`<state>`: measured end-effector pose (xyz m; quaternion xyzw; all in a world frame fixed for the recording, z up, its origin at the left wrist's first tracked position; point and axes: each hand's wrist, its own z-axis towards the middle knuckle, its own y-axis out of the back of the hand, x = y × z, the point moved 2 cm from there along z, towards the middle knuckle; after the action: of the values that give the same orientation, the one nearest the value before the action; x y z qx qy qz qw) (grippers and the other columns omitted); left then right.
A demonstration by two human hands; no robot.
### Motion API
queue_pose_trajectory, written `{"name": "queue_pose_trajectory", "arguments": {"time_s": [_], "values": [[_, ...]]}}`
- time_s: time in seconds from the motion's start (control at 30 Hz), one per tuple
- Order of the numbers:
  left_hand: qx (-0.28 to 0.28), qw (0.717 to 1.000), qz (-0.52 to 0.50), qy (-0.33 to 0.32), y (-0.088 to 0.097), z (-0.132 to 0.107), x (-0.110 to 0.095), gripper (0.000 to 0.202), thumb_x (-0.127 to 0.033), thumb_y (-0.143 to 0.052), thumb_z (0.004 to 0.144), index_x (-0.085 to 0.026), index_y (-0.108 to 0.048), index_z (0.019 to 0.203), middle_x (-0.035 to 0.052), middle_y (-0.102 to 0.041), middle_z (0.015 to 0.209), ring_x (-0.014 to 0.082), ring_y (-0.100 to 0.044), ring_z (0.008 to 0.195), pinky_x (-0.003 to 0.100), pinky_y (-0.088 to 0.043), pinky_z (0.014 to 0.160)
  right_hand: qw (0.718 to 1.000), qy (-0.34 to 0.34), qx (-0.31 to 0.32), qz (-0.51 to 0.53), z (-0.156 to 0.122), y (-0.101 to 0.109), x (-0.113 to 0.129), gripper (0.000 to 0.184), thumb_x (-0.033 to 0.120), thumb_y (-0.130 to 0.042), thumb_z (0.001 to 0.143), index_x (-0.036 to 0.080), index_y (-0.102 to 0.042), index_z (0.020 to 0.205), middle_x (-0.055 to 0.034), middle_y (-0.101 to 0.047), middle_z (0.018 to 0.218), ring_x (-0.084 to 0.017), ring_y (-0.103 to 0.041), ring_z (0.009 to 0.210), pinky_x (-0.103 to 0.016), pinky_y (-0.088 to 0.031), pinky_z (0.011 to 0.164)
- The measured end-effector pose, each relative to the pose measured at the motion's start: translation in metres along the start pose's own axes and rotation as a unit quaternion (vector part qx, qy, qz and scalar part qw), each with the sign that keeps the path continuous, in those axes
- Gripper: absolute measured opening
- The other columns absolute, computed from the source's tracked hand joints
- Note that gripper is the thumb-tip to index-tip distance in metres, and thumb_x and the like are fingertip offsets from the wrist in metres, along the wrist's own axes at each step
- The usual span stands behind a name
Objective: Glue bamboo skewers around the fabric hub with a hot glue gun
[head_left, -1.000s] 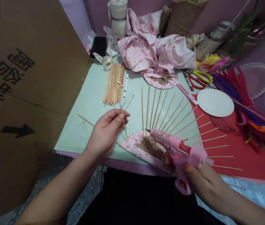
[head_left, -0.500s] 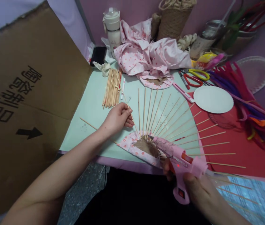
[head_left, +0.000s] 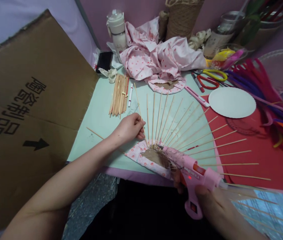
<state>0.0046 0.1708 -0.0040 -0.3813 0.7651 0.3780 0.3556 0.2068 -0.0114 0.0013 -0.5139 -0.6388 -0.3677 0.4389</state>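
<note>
My left hand [head_left: 133,127] pinches a thin bamboo stick [head_left: 138,102], its lower end at the edge of a fabric-covered cardboard piece [head_left: 146,161]. That piece has a pink floral border around bare brown cardboard, and several sticks [head_left: 167,116] fan out from it. In my right hand [head_left: 206,196] is a pink glue gun [head_left: 190,170] with a small red light lit. Its nozzle points at the stick bases, close to the lower end of the held stick. Another stick [head_left: 94,133] passes under my left forearm at the piece's left corner.
A bundle of sticks [head_left: 118,96] and a white marker [head_left: 130,95] lie beyond my left hand. Behind are crumpled pink fabric [head_left: 161,60], a bottle [head_left: 117,30] and a phone [head_left: 104,61]. Scissors [head_left: 210,80], a white disc [head_left: 232,102] and pipe cleaners [head_left: 258,80] lie right. A cardboard box [head_left: 63,83] stands left.
My left hand has shifted slightly right, and the stick in it now stands more upright, closer in line with the fan. The glue gun has barely moved.
</note>
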Motion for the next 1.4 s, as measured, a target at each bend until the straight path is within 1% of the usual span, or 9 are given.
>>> {"name": "queue_pose_trajectory", "arguments": {"time_s": [0.2, 0.33, 0.43, 0.57, 0.7, 0.8, 1.0, 1.2, 1.4], "values": [[0.003, 1.0, 0.023, -0.001, -0.001, 0.002, 0.004, 0.022, -0.014, -0.049, 0.095, -0.019, -0.044, 0.074, -0.0007, -0.063, 0.055, 0.0155, -0.067, 0.05, 0.028, -0.055, 0.051, 0.999, 0.007, 0.016, 0.041, 0.002, -0.001, 0.001, 0.052, 0.069, -0.045, 0.089, 0.022, -0.065, 0.098, -0.0045, -0.061, 0.079, -0.018, -0.059, 0.068, -0.025, -0.051, 0.052], [0.003, 0.999, 0.047, -0.013, -0.001, 0.005, 0.01, 0.021, -0.018, -0.054, 0.093, -0.02, -0.045, 0.075, -0.0012, -0.063, 0.056, 0.015, -0.067, 0.05, 0.025, -0.054, 0.05, 0.998, -0.018, 0.017, 0.059, 0.001, -0.004, 0.0, 0.053, 0.07, -0.047, 0.087, 0.022, -0.065, 0.102, -0.0057, -0.062, 0.084, -0.019, -0.059, 0.073, -0.028, -0.053, 0.058], [-0.002, 0.997, 0.074, -0.026, -0.001, 0.007, 0.012, 0.022, -0.02, -0.058, 0.092, -0.019, -0.045, 0.074, -0.0019, -0.063, 0.056, 0.0148, -0.067, 0.05, 0.024, -0.053, 0.049, 0.996, -0.035, 0.02, 0.074, 0.0, -0.006, 0.0, 0.056, 0.073, -0.047, 0.085, 0.022, -0.065, 0.098, -0.0064, -0.062, 0.084, -0.019, -0.058, 0.069, -0.027, -0.052, 0.05], [-0.007, 0.995, 0.094, -0.022, -0.003, 0.008, 0.011, 0.021, -0.017, -0.054, 0.091, -0.02, -0.045, 0.072, -0.001, -0.062, 0.056, 0.0149, -0.066, 0.049, 0.025, -0.052, 0.049, 0.996, -0.045, 0.04, 0.059, -0.002, -0.007, 0.001, 0.062, 0.075, -0.042, 0.085, 0.022, -0.065, 0.111, -0.0075, -0.062, 0.084, -0.018, -0.057, 0.063, -0.029, -0.052, 0.048], [0.006, 0.992, 0.123, -0.008, -0.004, 0.009, 0.006, 0.02, -0.017, -0.052, 0.09, -0.021, -0.044, 0.072, 0.0008, -0.064, 0.054, 0.016, -0.066, 0.048, 0.027, -0.052, 0.051, 0.996, -0.058, 0.018, 0.065, -0.003, -0.008, 0.005, 0.065, 0.075, -0.042, 0.084, 0.024, -0.064, 0.115, -0.0078, -0.063, 0.084, -0.02, -0.056, 0.063, -0.031, -0.052, 0.05], [0.009, 0.984, 0.176, -0.006, -0.003, 0.011, 0.003, 0.019, -0.021, -0.054, 0.087, -0.021, -0.045, 0.07, 0.0007, -0.065, 0.054, 0.0159, -0.065, 0.047, 0.027, -0.051, 0.053, 0.994, -0.072, 0.017, 0.081, -0.003, -0.011, 0.008, 0.065, 0.076, -0.044, 0.082, 0.027, -0.062, 0.12, -0.0053, -0.062, 0.083, -0.017, -0.051, 0.056, -0.03, -0.049, 0.046], [0.021, 0.976, 0.218, -0.005, -0.001, 0.013, -0.003, 0.02, -0.026, -0.055, 0.083, -0.021, -0.048, 0.064, -0.0003, -0.062, 0.049, 0.0166, -0.063, 0.043, 0.028, -0.048, 0.054, 0.994, -0.054, -0.018, 0.089, -0.004, -0.015, 0.002, 0.052, 0.071, -0.047, 0.084, 0.024, -0.067, 0.086, -0.003, -0.057, 0.074, -0.018, -0.052, 0.066, -0.025, -0.044, 0.048], [0.05, 0.973, 0.224, 0.031, 0.0, 0.014, -0.008, 0.026, -0.028, -0.055, 0.084, -0.021, -0.046, 0.061, -0.0002, -0.06, 0.047, 0.0158, -0.062, 0.043, 0.027, -0.048, 0.05, 0.989, -0.068, -0.013, 0.131, -0.004, -0.018, -0.003, 0.057, 0.075, -0.052, 0.079, 0.019, -0.064, 0.088, -0.0026, -0.057, 0.077, -0.014, -0.049, 0.062, -0.024, -0.041, 0.048], [0.085, 0.969, 0.218, 0.082, 0.003, 0.016, -0.008, 0.029, -0.033, -0.05, 0.091, -0.02, -0.048, 0.065, 0.0003, -0.061, 0.053, 0.015, -0.062, 0.046, 0.028, -0.049, 0.052, 0.977, -0.113, 0.013, 0.181, -0.005, -0.021, -0.004, 0.061, 0.079, -0.056, 0.073, 0.022, -0.062, 0.093, -0.0015, -0.056, 0.079, -0.01, -0.044, 0.056, -0.022, -0.04, 0.045]]}}
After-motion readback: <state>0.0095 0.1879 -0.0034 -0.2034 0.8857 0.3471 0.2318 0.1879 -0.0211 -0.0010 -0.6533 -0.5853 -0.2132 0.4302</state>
